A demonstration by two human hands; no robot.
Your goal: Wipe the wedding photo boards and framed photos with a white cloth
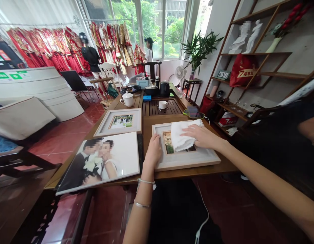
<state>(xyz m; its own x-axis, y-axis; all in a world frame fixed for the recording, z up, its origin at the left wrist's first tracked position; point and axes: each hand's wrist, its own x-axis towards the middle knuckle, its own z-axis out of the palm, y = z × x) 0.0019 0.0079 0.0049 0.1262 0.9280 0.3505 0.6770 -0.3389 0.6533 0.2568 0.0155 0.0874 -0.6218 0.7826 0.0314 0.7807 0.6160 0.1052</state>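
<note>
A white-framed photo (187, 159) lies flat on the wooden table (146, 125) in front of me. My right hand (201, 135) lies flat on a folded white cloth (181, 135) that covers part of the picture, fingers stretched over it. My left hand (153, 150) grips the frame's left edge, fingers curled down over it. A bracelet and a string circle that wrist.
A second framed photo (120, 122) and a large unframed wedding print (101, 162) lie to the left. Behind stand a tea tray (158, 107) with cups, a white teapot (127, 99), a kettle (164, 87) and a phone (193, 113). Shelves stand to the right; people stand by red garments at the back.
</note>
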